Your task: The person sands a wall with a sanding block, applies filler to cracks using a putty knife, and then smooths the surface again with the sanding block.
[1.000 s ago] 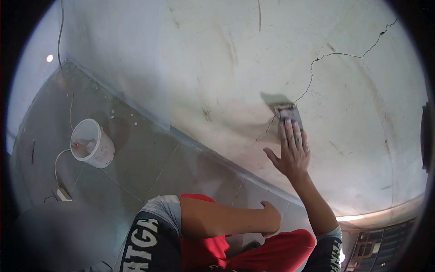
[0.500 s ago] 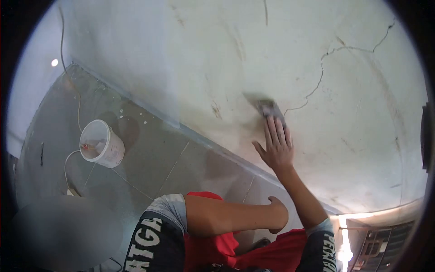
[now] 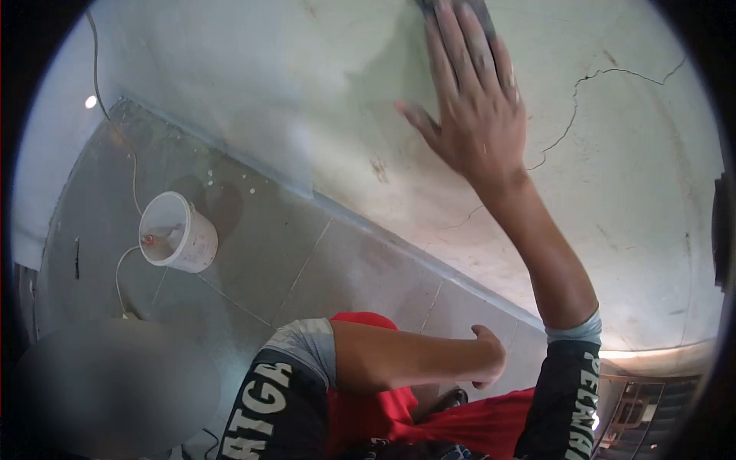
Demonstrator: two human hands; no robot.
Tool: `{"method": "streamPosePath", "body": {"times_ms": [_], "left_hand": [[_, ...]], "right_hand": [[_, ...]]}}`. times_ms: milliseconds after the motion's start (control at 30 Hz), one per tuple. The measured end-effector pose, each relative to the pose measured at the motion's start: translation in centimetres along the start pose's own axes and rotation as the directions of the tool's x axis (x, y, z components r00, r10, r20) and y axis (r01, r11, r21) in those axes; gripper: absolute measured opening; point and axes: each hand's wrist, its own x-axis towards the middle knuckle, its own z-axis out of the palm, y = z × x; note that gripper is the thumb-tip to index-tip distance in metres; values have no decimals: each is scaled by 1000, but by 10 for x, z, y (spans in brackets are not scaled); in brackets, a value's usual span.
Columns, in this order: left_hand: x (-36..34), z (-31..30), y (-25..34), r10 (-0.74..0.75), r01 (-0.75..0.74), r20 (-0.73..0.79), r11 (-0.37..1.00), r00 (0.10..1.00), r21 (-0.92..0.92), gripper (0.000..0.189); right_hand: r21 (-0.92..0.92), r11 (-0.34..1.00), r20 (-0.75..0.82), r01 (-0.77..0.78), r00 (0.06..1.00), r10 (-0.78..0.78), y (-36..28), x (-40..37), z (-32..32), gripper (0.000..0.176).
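Note:
My right hand [image 3: 479, 115] lies against the pale wall [image 3: 345, 146] near the top centre, thumb spread to the left. Its outstretched fingertips press a dark grey pad [image 3: 481, 14] to the wall; the top edge of the frame cuts the pad off. Lower down, my left forearm reaches across the red clothing, and my left hand [image 3: 489, 358] hangs at its end with the wrist bent. Most of its fingers are hidden, and nothing shows in it.
On the grey tiled floor [image 3: 253, 284] at the left stands a white bucket [image 3: 201, 241] with something inside. A cable [image 3: 134, 165] runs down behind it. A crack [image 3: 575, 103] crosses the wall. Dark slatted objects [image 3: 640, 414] are at the lower right.
My right hand has moved up the wall with the pad. My left hand and the bucket sit nearly as before, with the whole view slightly shifted.

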Motion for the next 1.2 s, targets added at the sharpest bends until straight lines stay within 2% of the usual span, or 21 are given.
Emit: {"method": "streamPosePath", "body": {"times_ms": [33,100,133,200,267,333,400,533,667,700,733,767,833,900,967,1033,1133,1200], "left_hand": [[-3,1,-4,7,-7,-8,1000,1000,-8,54],[-7,5,-9,-55,54,-52,998,997,-24,53],[-12,8,-10,-55,54,-55,998,997,-30,53],[-23,11,-12,-120,118,-158,993,980,-21,53],[-19,8,-13,-85,84,-123,996,989,-9,53],[-12,7,-10,-28,30,-74,999,997,24,52],[-6,5,-12,-25,25,5,999,1000,-21,56],[-9,-1,-15,-56,57,-37,998,998,21,57],[5,-3,-5,-43,42,25,999,999,11,53],[15,-2,-3,-59,60,51,998,997,-22,54],[18,-2,-2,-97,96,117,995,988,9,57],[20,0,-2,-101,101,122,995,987,7,57],[21,-1,-1,-124,120,74,992,990,49,57],[14,-2,-1,-99,95,60,993,993,74,55],[17,-2,2,-70,65,46,993,996,103,54],[31,-2,0,-100,100,142,995,985,4,49],[9,-5,-3,-87,87,38,996,995,-5,47],[7,-5,-5,-110,111,53,994,993,-12,47]], "right_hand": [[120,993,-69,20,998,-12,1,-22,13,89],[4,991,219,132,967,-130,-8,-97,39,93],[-6,979,355,205,915,-189,-5,-137,45,92],[-104,924,411,367,862,-296,19,-213,56,88],[-124,898,456,421,828,-325,34,-228,47,88],[5,921,584,389,746,-318,49,-223,21,90],[-2,903,607,429,719,-340,51,-214,14,92],[-7,851,604,524,681,-414,27,-176,27,94],[-24,899,504,438,781,-368,-42,-150,89,99],[-25,903,500,429,787,-360,-53,-140,94,99],[-30,884,487,466,779,-394,-64,-132,100,98],[-33,861,474,507,767,-433,-69,-128,102,96],[21,886,472,463,777,-417,-60,-141,98,93],[80,928,534,363,771,-348,-37,-175,83,93],[16,899,601,437,715,-358,-1,-217,58,94],[-77,848,600,524,704,-380,37,-263,44,94],[-71,860,681,505,654,-328,59,-269,17,97],[-83,835,663,543,656,-360,57,-268,25,97]]}}
